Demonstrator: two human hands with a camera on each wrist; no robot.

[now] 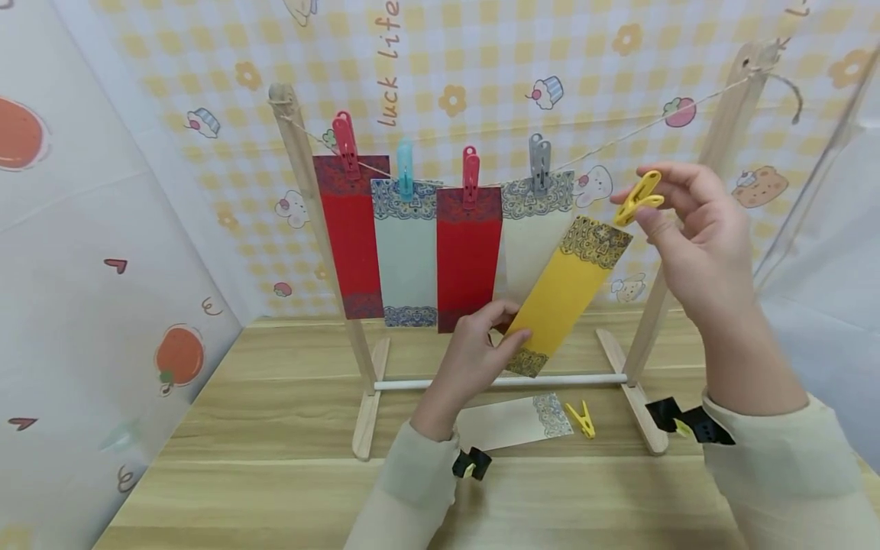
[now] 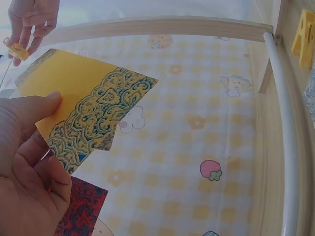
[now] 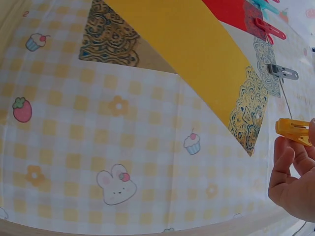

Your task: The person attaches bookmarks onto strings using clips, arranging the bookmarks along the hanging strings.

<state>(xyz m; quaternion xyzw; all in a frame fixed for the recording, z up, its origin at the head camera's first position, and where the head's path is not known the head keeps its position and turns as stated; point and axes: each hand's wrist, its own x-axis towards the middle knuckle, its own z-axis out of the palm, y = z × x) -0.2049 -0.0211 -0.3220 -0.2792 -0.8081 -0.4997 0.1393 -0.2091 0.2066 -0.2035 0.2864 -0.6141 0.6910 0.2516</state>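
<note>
My left hand point(image 1: 477, 347) pinches the lower end of a yellow card point(image 1: 567, 283) with patterned lace-like bands at both ends. The card leans up to the right, in front of a hanging cream card point(image 1: 529, 241). Between thumb and fingers, my right hand point(image 1: 708, 237) holds a yellow clothespin point(image 1: 639, 200) just beyond the card's upper corner. In the right wrist view, that clothespin point(image 3: 293, 129) is apart from the yellow card point(image 3: 197, 59). A string point(image 1: 626, 141) passes behind, with a grey clothespin point(image 1: 540, 162) clipping the cream card to it.
Two red cards point(image 1: 470, 260) and a pale one point(image 1: 407, 260) also hang from clothespins. Wooden posts point(image 1: 309, 176) and a white bar point(image 1: 571, 380) form the stand. On the table point(image 1: 275, 428) lie another cream card point(image 1: 505, 424) and a yellow clothespin point(image 1: 582, 418).
</note>
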